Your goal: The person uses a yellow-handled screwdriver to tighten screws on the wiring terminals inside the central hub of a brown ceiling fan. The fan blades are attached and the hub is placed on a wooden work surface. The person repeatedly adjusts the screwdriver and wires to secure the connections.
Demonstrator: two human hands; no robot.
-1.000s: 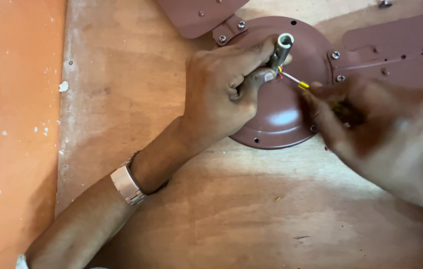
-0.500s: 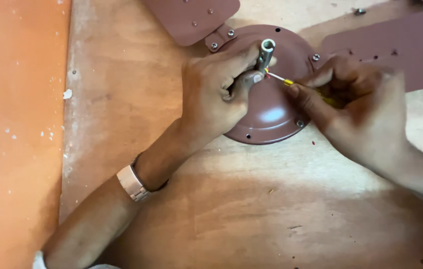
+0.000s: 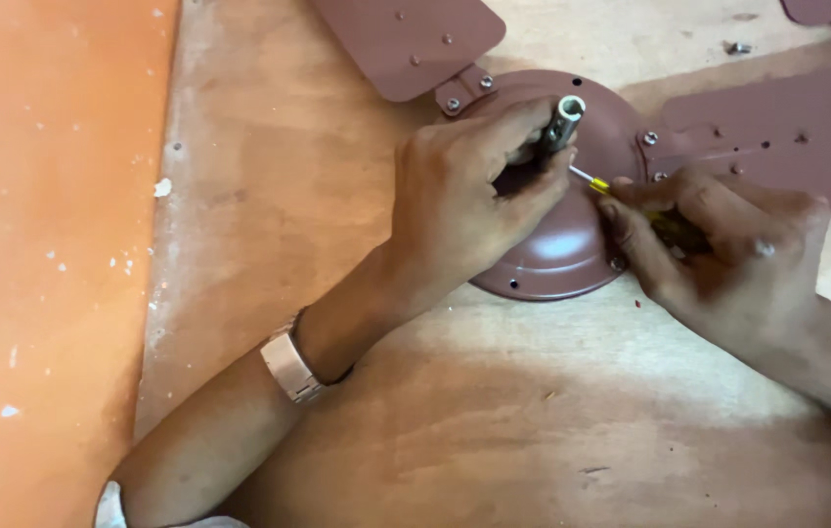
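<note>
Round brown metal fan motor housing (image 3: 572, 244): lies on the bare plywood board (image 3: 337, 196), short grey metal shaft (image 3: 565, 117) upright at its centre. Left hand (image 3: 469, 200): fingers closed around the shaft's base. Right hand (image 3: 728, 249): fingers clamped on a yellow-handled screwdriver (image 3: 596, 184), tip at the shaft. Brown flat fan blades (image 3: 406, 39) bolted around the housing. Metal watch (image 3: 288, 367) on left wrist.
</note>
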